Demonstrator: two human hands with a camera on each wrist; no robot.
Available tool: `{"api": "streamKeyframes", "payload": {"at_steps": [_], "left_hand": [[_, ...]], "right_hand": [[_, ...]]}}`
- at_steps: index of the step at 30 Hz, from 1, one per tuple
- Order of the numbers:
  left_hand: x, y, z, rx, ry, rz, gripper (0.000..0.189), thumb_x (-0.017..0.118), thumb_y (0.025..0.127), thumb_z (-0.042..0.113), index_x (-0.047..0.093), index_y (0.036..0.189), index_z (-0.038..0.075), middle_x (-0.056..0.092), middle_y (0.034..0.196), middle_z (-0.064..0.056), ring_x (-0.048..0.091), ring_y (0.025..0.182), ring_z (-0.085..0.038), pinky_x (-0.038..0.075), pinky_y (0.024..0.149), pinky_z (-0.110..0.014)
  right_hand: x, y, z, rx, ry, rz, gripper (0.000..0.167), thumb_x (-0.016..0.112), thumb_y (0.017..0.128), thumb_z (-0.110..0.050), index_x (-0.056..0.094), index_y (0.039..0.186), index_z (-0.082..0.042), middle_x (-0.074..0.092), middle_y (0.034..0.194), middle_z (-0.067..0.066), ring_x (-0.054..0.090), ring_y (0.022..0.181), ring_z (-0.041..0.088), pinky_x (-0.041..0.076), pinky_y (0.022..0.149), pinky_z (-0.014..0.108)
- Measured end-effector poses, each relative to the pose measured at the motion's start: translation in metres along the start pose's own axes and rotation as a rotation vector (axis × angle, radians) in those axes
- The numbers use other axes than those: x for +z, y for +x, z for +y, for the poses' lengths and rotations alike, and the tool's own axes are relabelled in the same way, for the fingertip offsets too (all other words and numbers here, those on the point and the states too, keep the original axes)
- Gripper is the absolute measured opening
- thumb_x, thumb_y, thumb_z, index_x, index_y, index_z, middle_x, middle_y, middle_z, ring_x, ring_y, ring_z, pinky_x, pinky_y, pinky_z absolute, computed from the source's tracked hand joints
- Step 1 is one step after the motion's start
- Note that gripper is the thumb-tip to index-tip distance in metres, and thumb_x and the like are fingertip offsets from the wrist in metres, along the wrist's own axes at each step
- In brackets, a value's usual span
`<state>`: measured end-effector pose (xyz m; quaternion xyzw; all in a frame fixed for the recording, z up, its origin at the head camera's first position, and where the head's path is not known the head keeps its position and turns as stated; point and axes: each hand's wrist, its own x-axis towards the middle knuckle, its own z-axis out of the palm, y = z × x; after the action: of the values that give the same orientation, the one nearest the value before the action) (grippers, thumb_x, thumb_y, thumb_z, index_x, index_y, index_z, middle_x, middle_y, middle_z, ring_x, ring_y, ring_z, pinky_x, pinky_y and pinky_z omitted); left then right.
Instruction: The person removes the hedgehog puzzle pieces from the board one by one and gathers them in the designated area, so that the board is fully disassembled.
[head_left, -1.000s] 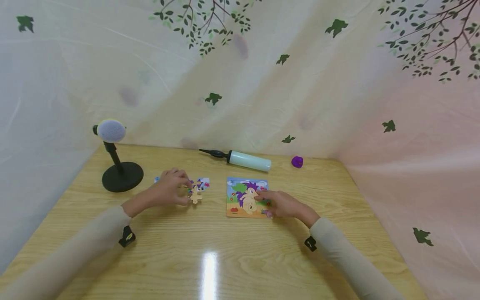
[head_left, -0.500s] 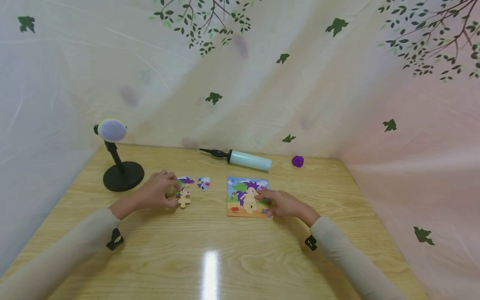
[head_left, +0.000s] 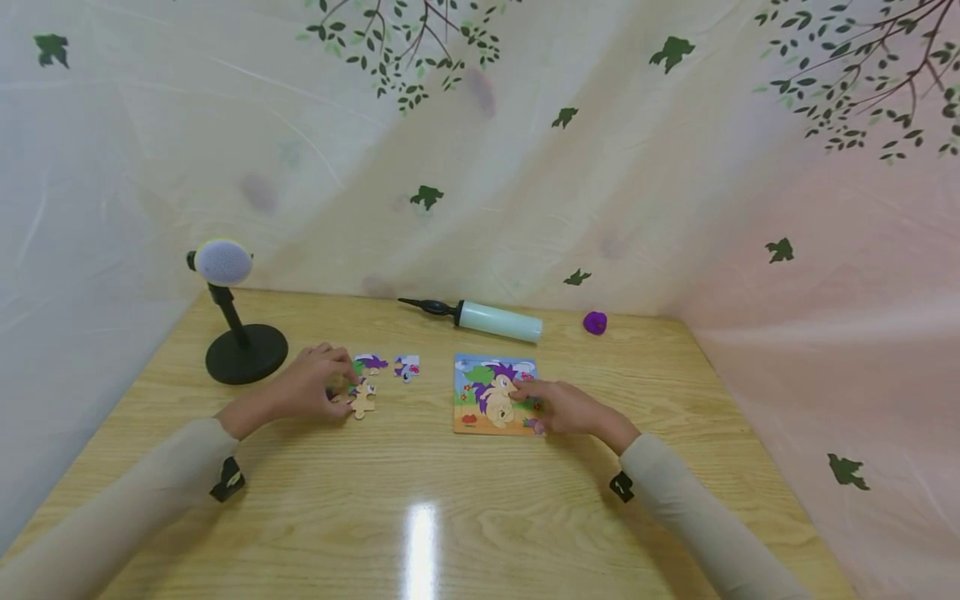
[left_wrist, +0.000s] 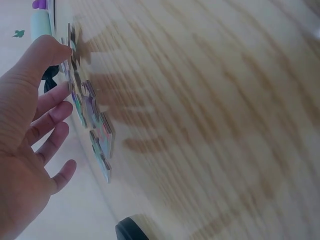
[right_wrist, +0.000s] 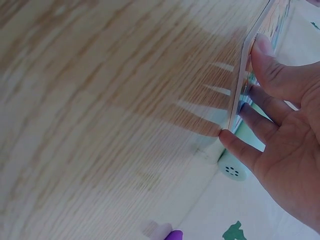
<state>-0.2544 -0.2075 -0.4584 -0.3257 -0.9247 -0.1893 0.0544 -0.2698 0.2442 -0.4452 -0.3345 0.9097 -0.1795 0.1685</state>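
While the left hand [head_left: 311, 385] pinches a flat, beige, knobbed jigsaw piece [head_left: 363, 403] by its side, the right hand [head_left: 561, 407], fingers relaxed, rests on a square, brightly printed board [head_left: 478, 375] (presumably to steady it) farther right on the pale wooden table [head_left: 525, 517].

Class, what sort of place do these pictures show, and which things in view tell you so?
Probably an indoor tabletop work area, perhaps a staged one: a pale sheet patterned with branches and leaves hangs behind a wood-grain table, on which a colourful puzzle board lies.
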Motion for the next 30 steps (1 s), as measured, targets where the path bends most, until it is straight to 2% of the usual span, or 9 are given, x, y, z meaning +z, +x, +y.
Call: {"api": "streamKeyframes", "payload": {"at_steps": [6,14,21,30], "left_hand": [[0.0011,-0.0004,-0.0012,-0.045,-0.008,-0.039,0.028,0.084,0.076,0.023,0.076,0.101,0.013,0.065,0.104,-0.001,0.053,0.098,-0.021,0.043,0.091,-0.055],[0.0039,-0.0025,-0.0042,-0.011,0.002,-0.014,0.028,0.084,0.075,0.025,0.075,0.100,0.014,0.063,0.095,0.004,0.054,0.093,-0.018,0.045,0.091,-0.059],[0.0045,-0.0028,-0.0045,-0.038,-0.005,-0.030,0.030,0.083,0.075,0.026,0.075,0.101,0.015,0.062,0.095,0.005,0.051,0.093,-0.017,0.044,0.095,-0.061],[0.0049,-0.0034,-0.0054,-0.035,0.004,-0.021,0.032,0.083,0.075,0.029,0.075,0.102,0.014,0.063,0.097,0.003,0.050,0.091,-0.016,0.045,0.092,-0.058]], "right_hand": [[-0.0003,0.0000,-0.0011,-0.001,0.001,0.001,0.053,0.072,0.090,0.001,0.059,0.141,-0.006,0.039,0.161,0.017,0.038,0.147,0.042,0.034,0.118,0.057],[0.0007,-0.0006,-0.0018,-0.025,-0.015,0.011,0.054,0.072,0.090,0.001,0.058,0.142,-0.005,0.040,0.160,0.017,0.040,0.146,0.041,0.037,0.115,0.056],[0.0016,-0.0010,-0.0009,-0.024,-0.012,0.006,0.056,0.072,0.090,0.001,0.057,0.143,-0.005,0.039,0.161,0.017,0.040,0.146,0.041,0.039,0.115,0.055],[0.0015,-0.0013,0.0002,-0.001,-0.015,-0.009,0.056,0.071,0.091,-0.002,0.056,0.145,-0.008,0.038,0.162,0.015,0.038,0.147,0.041,0.035,0.117,0.057]]}}
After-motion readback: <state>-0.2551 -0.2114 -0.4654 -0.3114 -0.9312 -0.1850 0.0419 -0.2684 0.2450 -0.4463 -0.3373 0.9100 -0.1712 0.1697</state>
